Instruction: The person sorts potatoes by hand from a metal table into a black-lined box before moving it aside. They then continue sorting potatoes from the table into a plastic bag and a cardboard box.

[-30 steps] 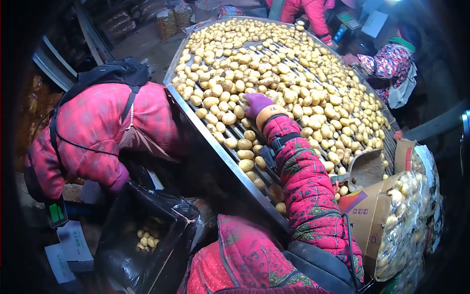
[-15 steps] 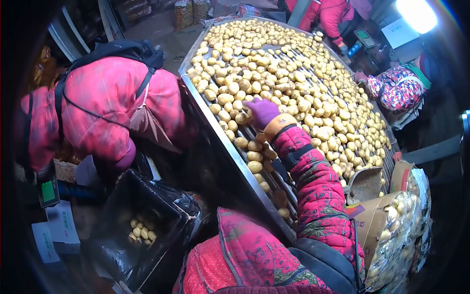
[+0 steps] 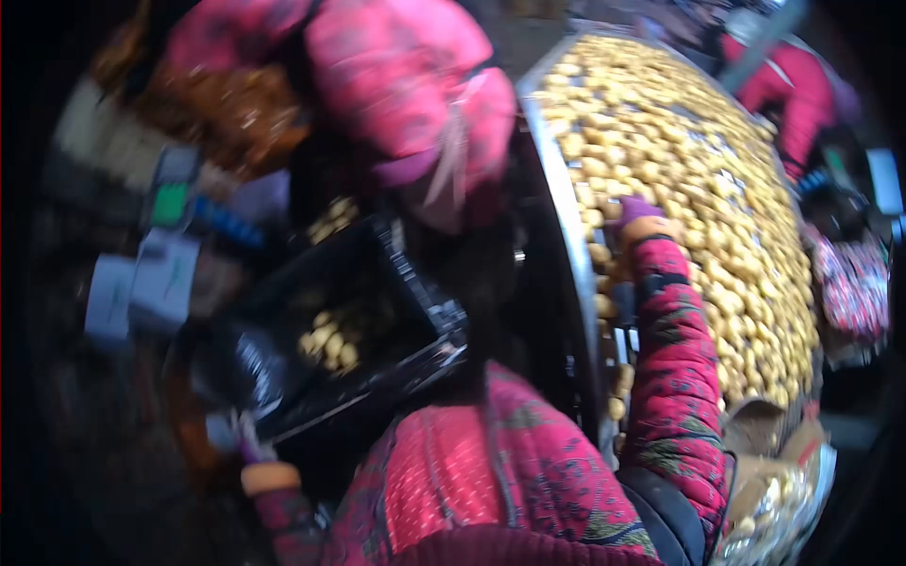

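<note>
My right hand [image 3: 638,211], in a purple glove with an orange cuff, reaches in among the potatoes [image 3: 703,203] heaped on the sorting table. Motion blur smears its fingers, and potatoes surround them. My left hand [image 3: 247,440], also in a purple glove, is at the lower left, right at the near corner of a box lined with black plastic [image 3: 377,363]. Its fingers are blurred, so I cannot tell whether they grip the liner. A small pile of potatoes [image 3: 330,343] lies inside the box.
The table's metal rim [image 3: 564,203] runs between the heap and the box. A person in pink [image 3: 396,75] bends close beyond the box. Another person [image 3: 783,80] stands across the table. A scale with a green display [image 3: 170,203] and white cartons [image 3: 162,271] are at left; bagged potatoes [image 3: 769,500] stand lower right.
My view has swung left, so the table sits further right. My left hand has come into view at the box. My right hand remains over the potatoes near the rim.
</note>
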Demonstrator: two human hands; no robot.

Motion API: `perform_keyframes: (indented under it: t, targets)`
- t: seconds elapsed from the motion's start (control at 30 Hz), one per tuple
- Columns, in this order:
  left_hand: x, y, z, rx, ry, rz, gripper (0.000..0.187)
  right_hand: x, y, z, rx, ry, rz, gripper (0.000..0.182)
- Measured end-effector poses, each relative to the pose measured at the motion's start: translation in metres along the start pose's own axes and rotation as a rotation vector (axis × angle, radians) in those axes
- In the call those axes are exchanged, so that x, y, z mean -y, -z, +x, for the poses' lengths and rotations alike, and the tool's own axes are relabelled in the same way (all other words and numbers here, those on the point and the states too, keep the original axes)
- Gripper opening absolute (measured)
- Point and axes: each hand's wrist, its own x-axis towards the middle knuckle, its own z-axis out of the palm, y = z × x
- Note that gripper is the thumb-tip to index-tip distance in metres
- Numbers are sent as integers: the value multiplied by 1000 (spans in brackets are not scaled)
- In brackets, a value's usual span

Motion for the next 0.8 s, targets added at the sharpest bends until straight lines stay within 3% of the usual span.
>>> perform_keyframes:
  t: [0.07,0.1,0.23,0.3,0.33,0.37,0.43,0.47,0.5,0.53,0.57,0.6,0.63,0.67,0.7,0.73,0.77,0.8]
  targets:
    - [16,18,2,125,-182,73,54,2,2,7,66,-38,-45,60]
    - [-28,-23,-21,104,4,-150,56,-10,-11,11,-9,23,10,62]
    - [-41,-37,-29,-9,130,-225,52,-34,-26,5,-139,-37,113,69]
    - [-23,-28,-18,-14,105,-210,53,-38,-24,-2,-316,-73,560,62]
    - [-15,-23,-12,-10,110,-213,53,-66,-51,23,-368,10,815,51]
    - [-8,-20,-7,34,92,-264,53,-20,-8,-20,-277,-36,1277,42]
    - [0,-19,-6,79,76,-327,53,43,42,-77,-197,-35,1197,48]
    - [-1,-17,-8,55,-25,-213,52,64,42,-92,-112,327,1251,52]
    - [-2,-19,-11,47,-125,-103,51,114,71,-130,65,335,1146,53]
    - [-18,-19,-21,16,-175,168,51,145,57,-143,537,555,1614,55]
    - [-4,-10,-15,79,-232,179,51,190,71,-171,410,643,1489,63]
    - [5,2,-3,183,-505,415,52,217,63,-182,485,771,1501,72]
    - [14,14,8,220,-843,668,52,238,44,-185,111,992,1061,81]
    - [22,26,18,199,-1168,829,53,249,31,-190,58,1098,952,81]
    - [18,30,27,131,-1167,859,53,256,3,-191,-121,1108,885,82]
    - [12,16,23,103,-1075,851,53,247,1,-192,-130,1077,874,88]
    - [7,6,20,78,-962,837,53,222,12,-190,15,1007,988,79]
    - [4,-4,17,55,-869,830,53,191,16,-185,15,921,941,73]
